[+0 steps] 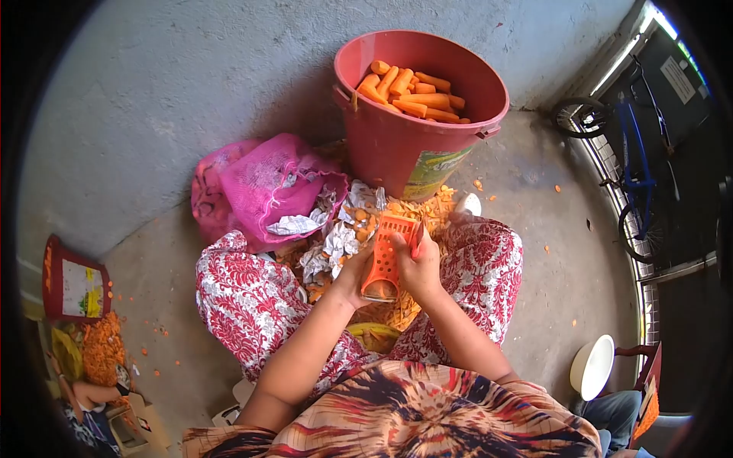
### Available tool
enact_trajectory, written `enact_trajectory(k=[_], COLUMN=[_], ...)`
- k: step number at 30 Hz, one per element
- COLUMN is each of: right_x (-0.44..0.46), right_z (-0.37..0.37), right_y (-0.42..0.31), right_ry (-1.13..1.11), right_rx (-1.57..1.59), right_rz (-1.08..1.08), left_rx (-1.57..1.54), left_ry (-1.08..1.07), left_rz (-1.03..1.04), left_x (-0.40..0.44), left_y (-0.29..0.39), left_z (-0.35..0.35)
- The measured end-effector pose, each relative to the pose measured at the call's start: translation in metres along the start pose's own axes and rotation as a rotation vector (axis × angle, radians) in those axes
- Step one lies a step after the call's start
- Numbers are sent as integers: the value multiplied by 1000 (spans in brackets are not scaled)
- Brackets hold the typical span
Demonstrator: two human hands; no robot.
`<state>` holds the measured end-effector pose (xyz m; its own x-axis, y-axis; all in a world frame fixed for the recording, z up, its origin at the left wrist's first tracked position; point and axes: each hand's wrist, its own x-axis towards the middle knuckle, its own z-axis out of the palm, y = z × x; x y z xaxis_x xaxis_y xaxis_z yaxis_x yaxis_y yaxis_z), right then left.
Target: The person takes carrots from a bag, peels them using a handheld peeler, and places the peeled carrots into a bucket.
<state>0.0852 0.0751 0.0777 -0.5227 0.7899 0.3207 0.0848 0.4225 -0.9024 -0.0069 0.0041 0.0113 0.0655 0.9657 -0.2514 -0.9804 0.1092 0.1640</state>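
An orange plastic grater with rows of holes is held between my two hands, over the lap. My left hand is closed around its left side. My right hand grips the right side, thumb against the perforated face. A slim red-orange piece shows beside the right thumb; I cannot make out what it is. Below the grater lie orange shavings and the rim of a yellow container. Crumpled paper and peelings are heaped between my legs.
A large red bucket holding peeled carrots stands ahead, by a pink mesh sack. To the left are a smaller red bucket, an orange shred pile and another person's arm. A white basin and bicycle are right.
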Motion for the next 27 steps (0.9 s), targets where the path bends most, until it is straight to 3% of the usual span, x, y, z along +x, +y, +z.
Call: enact_trajectory(k=[3, 7, 9, 10, 11, 13, 15, 18, 19, 21, 22, 24, 27], right_x=[-1, 10, 43, 58, 68, 70, 60, 39, 31, 13, 5, -3, -8], right_z=[0, -3, -31, -41, -55, -68, -62, -45, -32, -14, -8, -2, 2], right_y=[16, 24, 61, 30, 56, 60, 40, 35, 18, 12, 3, 3, 6], right_ry=[-9, 136, 328, 427, 507, 533, 464, 239, 217, 108, 58, -47, -51], right_rx=[-60, -105, -21, 80, -180, -54, 55, 168, 292, 317, 286, 36, -79], right_rz=[46, -88, 211, 265, 88, 53, 136, 286, 228, 238, 253, 164, 6], left_rx=[143, 303, 448, 523, 531, 480, 341, 267, 137, 105, 86, 66, 36], left_ry=[30, 163, 127, 111, 67, 156, 221, 151, -60, 120, 211, 78, -11], left_rz=[-23, 35, -120, -202, -185, -117, -85, -116, -135, -51, -10, -14, -48], left_x=[-2, -1, -14, -20, -20, -11, -8, -9, -5, -4, -4, -3, 2], left_y=[5, 7, -1, -5, -6, -2, -2, 3, 5, 2, -1, 0, -1], left_z=[7, 13, 12, 11, 8, 0, -1, 3, -8, 11, 17, 7, -14])
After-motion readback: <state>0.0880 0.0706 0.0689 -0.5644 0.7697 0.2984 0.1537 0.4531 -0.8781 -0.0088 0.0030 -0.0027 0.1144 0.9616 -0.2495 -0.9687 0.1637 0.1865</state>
